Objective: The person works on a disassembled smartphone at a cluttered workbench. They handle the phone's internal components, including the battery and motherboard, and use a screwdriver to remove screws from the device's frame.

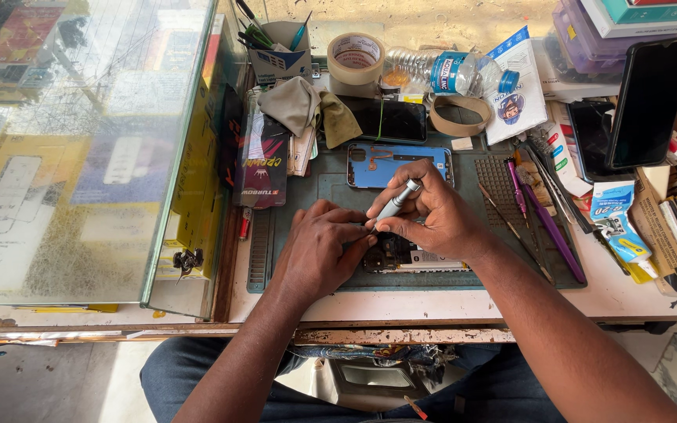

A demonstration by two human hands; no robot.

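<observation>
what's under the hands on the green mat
An opened phone, its dark insides partly showing below the right hand, which holds a silver screwdriver. The left hand covers the phone's left end.

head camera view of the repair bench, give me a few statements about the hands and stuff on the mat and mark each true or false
1. The right hand holds a silver screwdriver tilted over the opened phone. True.
2. The left hand rests on the water bottle. False: it is on the opened phone, and the water bottle lies at the back of the bench.
3. A blue phone back cover lies on the mat just beyond the hands. True.
4. The roll of tape sits on the person's lap. False: it stands at the back of the bench, by the pen holder.
5. Purple tools lie on the mat on the right-hand side. True.
</observation>
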